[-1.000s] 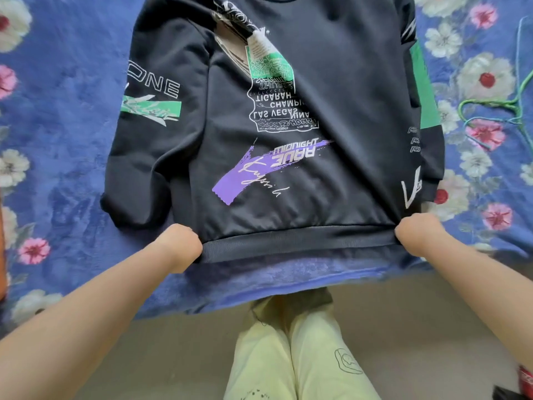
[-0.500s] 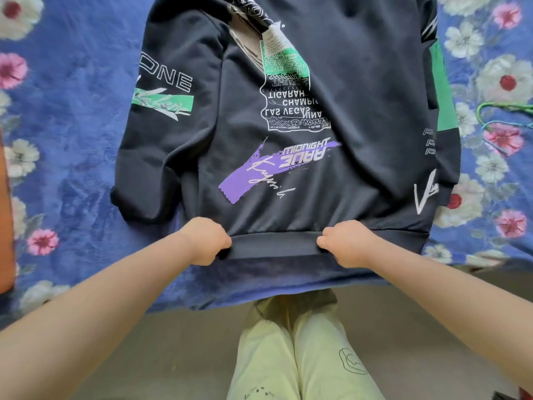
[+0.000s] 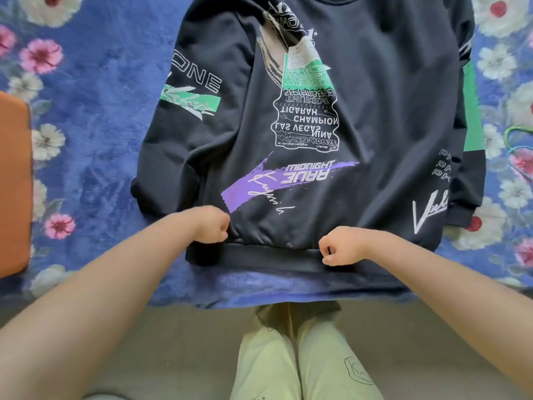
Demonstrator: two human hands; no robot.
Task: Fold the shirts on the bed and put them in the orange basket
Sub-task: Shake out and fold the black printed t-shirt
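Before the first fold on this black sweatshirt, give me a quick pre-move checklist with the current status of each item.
1. Left hand has a grip on the black sweatshirt near the hem: ok.
2. Right hand has a grip on the hem: ok.
3. Body lies flat, print up, on the floral blanket: ok.
4. Both sleeves tucked in: not ok; they lie along the sides.
5. Orange basket within reach at the left edge: cannot tell.
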